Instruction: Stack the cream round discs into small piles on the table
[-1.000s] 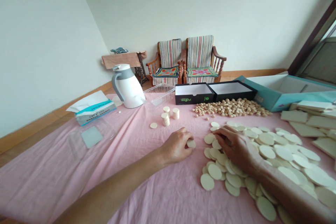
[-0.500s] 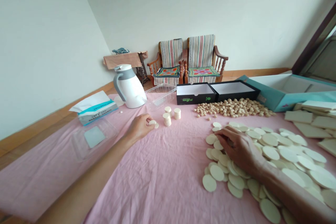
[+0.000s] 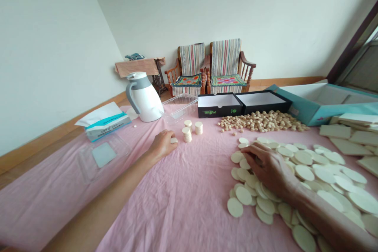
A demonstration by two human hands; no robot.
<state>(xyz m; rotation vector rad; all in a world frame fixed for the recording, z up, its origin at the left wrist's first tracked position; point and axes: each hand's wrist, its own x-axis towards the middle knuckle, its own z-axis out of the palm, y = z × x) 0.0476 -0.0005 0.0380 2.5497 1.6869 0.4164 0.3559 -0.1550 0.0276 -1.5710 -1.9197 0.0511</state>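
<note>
My left hand (image 3: 162, 144) is low over the pink cloth, its fingers closed round a pale wooden disc (image 3: 174, 140) that shows at the fingertips. Just beyond it stand several short stacks of the same discs, the front stack (image 3: 187, 134) nearest to the hand. My right hand (image 3: 270, 165) rests over the left part of a wide heap of loose wooden discs (image 3: 304, 172). Its fingers are bent and pressed together, with the tips at the edge of a small disc (image 3: 242, 145). The palm hides whatever lies beneath it.
Behind the heap lie many small round wooden pieces (image 3: 265, 121), backed by black boxes (image 3: 220, 111) and a turquoise box (image 3: 310, 112). Square wooden plates (image 3: 364, 136) are at right. A white jug (image 3: 146, 102), tissue pack (image 3: 108, 126) and clear plastic tray (image 3: 85, 165) stand left.
My left hand has shifted slightly right, and its fingers have closed over the two discs, so only one shows now. My right hand stays in place.
</note>
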